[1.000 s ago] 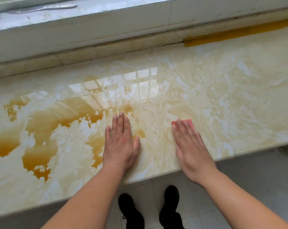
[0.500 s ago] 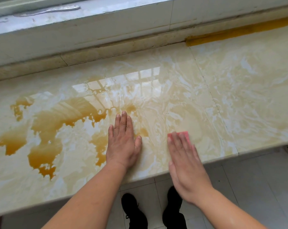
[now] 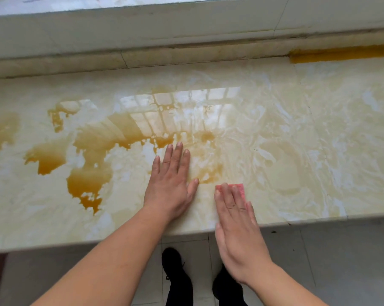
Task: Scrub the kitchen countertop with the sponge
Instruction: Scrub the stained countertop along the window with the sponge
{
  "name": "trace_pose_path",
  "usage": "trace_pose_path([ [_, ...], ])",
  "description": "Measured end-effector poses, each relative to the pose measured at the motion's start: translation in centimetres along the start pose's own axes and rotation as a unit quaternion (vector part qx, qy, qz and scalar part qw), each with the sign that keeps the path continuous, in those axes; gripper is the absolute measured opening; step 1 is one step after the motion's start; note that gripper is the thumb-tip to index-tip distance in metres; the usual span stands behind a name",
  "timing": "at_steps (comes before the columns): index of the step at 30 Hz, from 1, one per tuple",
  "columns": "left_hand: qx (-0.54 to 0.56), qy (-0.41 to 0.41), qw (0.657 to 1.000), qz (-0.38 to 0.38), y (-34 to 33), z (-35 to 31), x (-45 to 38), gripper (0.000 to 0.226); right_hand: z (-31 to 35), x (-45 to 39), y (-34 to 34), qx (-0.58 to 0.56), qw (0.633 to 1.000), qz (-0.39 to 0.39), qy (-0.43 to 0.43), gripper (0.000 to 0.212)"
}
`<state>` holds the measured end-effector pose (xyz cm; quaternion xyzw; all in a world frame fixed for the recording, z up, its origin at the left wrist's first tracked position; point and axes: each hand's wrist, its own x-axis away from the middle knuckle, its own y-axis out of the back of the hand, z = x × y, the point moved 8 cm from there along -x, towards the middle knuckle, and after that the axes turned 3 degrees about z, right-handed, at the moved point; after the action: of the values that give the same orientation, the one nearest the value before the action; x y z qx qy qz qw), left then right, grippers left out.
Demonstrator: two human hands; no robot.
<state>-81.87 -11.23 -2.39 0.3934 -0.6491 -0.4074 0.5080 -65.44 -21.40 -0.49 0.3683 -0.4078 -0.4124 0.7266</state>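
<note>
A cream marble countertop [image 3: 319, 151] fills the head view. A brown liquid spill [image 3: 91, 155] spreads in patches over its left half. My left hand [image 3: 171, 184] lies flat on the counter with straight fingers, right beside the spill's edge. My right hand [image 3: 237, 219] presses flat on a pink sponge [image 3: 239, 187] near the counter's front edge. Only the sponge's far end shows beyond my fingertips; the rest is hidden under the hand. Smeared, paler streaks mark the surface to the right of the sponge.
A low stone ledge [image 3: 186, 54] and a window sill run along the back of the counter. A yellow strip [image 3: 341, 55] lies along the back right edge. Below the front edge are floor tiles and my black shoes [image 3: 175, 270].
My right hand and the sponge have slid left and toward the front edge, closer to my left hand. My left hand stays flat in the same spot.
</note>
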Motion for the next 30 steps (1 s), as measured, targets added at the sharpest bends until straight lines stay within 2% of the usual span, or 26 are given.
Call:
trace_pose_path([
  [6,0.012,-0.016,1.000,0.001,-0.1,0.1,-0.2,0.080,1.6,-9.5,2.7,-0.014,1.000,0.020,-0.018,0.072],
  [12,0.024,-0.013,1.000,-0.002,0.1,0.1,-0.1,0.079,2.2,-1.7,1.0,-0.007,0.999,0.012,0.029,0.070],
  [14,0.019,-0.013,1.000,-0.006,0.1,0.1,-0.1,0.079,1.8,-1.7,0.8,0.002,0.999,0.022,0.026,0.068],
  [21,0.008,-0.005,1.000,0.004,0.2,0.0,-0.2,0.079,1.2,-17.3,5.7,0.004,1.000,0.014,-0.026,0.070],
  [23,0.005,-0.002,1.000,0.008,0.1,0.0,-0.1,0.079,1.3,-19.1,6.4,0.010,0.999,0.015,-0.026,0.069],
  [26,0.025,-0.006,1.000,0.009,0.4,0.1,0.0,0.080,1.3,-15.6,5.6,0.004,1.000,0.004,-0.003,0.066],
  [30,0.106,-0.006,0.994,-0.017,1.5,0.9,0.0,0.086,0.2,-8.3,3.8,0.020,1.000,-0.004,0.011,0.062],
])
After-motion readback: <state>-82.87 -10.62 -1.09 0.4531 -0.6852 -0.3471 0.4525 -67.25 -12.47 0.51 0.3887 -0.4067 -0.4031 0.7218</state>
